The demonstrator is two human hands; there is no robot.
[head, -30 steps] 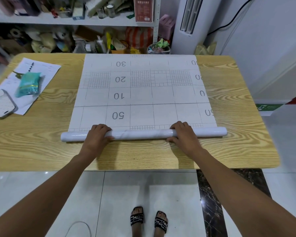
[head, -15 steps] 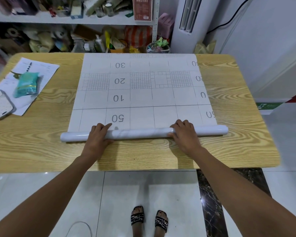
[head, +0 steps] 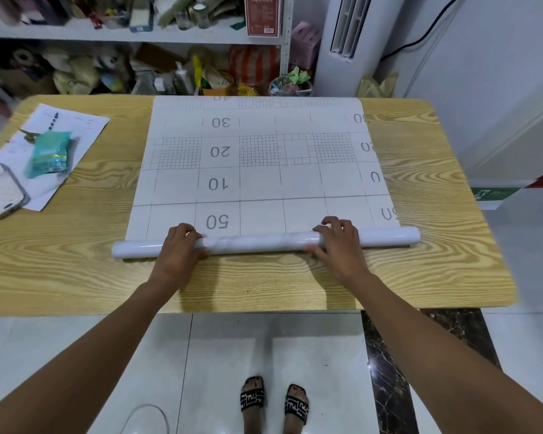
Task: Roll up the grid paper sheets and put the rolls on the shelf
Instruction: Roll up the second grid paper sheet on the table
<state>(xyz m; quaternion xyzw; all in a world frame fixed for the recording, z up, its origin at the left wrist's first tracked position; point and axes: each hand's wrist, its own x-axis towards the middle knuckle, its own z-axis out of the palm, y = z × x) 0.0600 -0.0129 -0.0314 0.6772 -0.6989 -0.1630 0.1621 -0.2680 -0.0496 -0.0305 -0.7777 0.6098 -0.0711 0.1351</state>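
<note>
A white grid paper sheet [head: 264, 164] with printed numbers lies flat across the wooden table [head: 436, 252]. Its near end is wound into a glossy white roll [head: 257, 241] lying left to right. My left hand [head: 179, 250] wraps over the roll left of centre, fingers curled on top. Right of centre, my right hand [head: 339, 242] grips it the same way. The cluttered white shelf [head: 138, 34] stands behind the table's far edge.
On the table's left lie printed papers [head: 76, 126], a teal packet [head: 49, 153] and a phone [head: 0, 192]. A white standing air conditioner [head: 351, 42] is beside the shelf. My sandalled feet [head: 273, 400] stand on the tiled floor below the near edge.
The roll has moved a little farther from me over the sheet, covering more of the row marked 50. Both hands stayed on it.
</note>
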